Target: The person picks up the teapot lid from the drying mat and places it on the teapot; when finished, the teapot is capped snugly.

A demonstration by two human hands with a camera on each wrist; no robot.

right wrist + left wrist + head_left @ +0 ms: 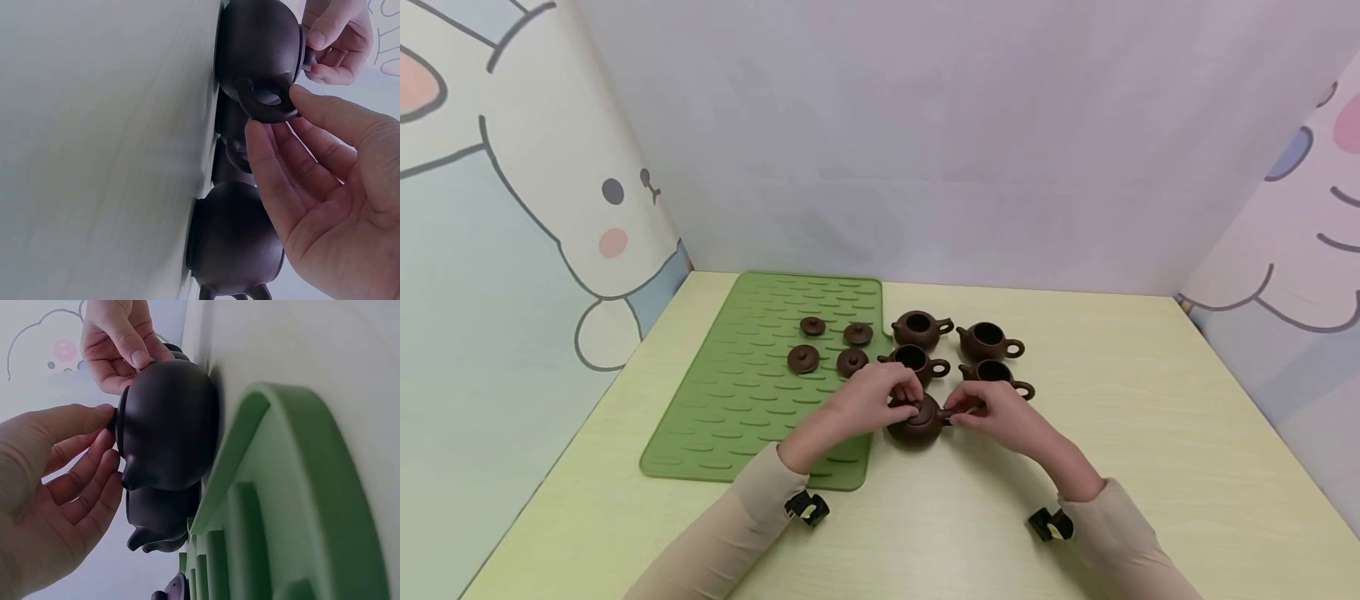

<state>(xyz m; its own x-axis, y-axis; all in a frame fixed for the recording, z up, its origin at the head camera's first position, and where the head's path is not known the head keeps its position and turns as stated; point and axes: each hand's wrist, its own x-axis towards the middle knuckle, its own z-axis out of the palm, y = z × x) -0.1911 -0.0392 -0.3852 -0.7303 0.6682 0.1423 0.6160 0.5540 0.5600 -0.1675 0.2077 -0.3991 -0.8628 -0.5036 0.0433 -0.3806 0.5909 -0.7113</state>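
Observation:
A dark brown teapot [913, 435] stands on the table, beside the right edge of the green mat, with its lid [121, 422] seated on top. My left hand [871, 400] pinches the lid's knob between thumb and fingertips. On the other side, my right hand [1003, 415] pinches the teapot's handle [265, 114] by thumb and finger. The spout [133, 475] points to the left, towards the mat. Both wrist views show the teapot's base at the tabletop.
Several lidless brown teapots [988, 340] stand close behind the held one, handles to the right. Several loose lids [803, 358] lie on the green ridged mat [722, 400]. A pale wall [925, 167] rises at the table's back.

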